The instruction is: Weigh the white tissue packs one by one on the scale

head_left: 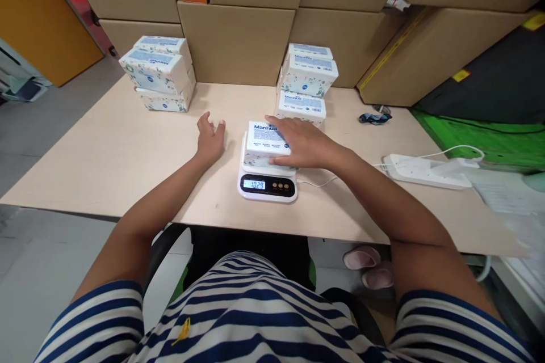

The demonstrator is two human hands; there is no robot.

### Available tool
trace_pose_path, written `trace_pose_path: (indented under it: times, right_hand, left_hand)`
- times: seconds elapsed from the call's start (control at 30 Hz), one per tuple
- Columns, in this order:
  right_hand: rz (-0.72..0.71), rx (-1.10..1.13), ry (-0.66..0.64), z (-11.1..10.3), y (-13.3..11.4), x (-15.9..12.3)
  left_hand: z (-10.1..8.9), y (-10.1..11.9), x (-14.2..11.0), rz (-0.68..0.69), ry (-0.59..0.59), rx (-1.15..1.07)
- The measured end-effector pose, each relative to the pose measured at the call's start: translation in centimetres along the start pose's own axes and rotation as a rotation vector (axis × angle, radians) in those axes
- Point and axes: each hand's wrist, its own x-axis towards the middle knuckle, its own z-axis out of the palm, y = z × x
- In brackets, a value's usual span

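I have one white pack (264, 142) clamped in my right hand (307, 143) on one scale (269, 188), my left hand (210, 140) nearby with fingers apart, two pack stacks (155, 71) behind

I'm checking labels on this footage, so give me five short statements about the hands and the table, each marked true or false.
1. The right hand touches a white pack on the scale. True.
2. The left hand is holding a pack. False: it holds nothing, with its fingers apart.
3. The scale's display is lit. True.
4. The power strip lies to the left of the scale. False: it lies to the right.
5. White packs are stacked at the back of the table in a left stack and a right stack. True.
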Motion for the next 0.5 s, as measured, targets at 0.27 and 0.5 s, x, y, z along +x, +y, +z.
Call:
trace_pose_path:
  times: [0.27, 0.5]
  right_hand:
    - [0.041, 0.146, 0.173, 0.2, -0.2, -0.8]
    - [0.273, 0.572, 0.558, 5.7, 2.6, -2.8]
  left_hand:
    - [-0.4, 1.6, -0.7, 0.040, -0.058, -0.016]
    - [1.6, 3.6, -5.1, 0.101, -0.330, -0.231]
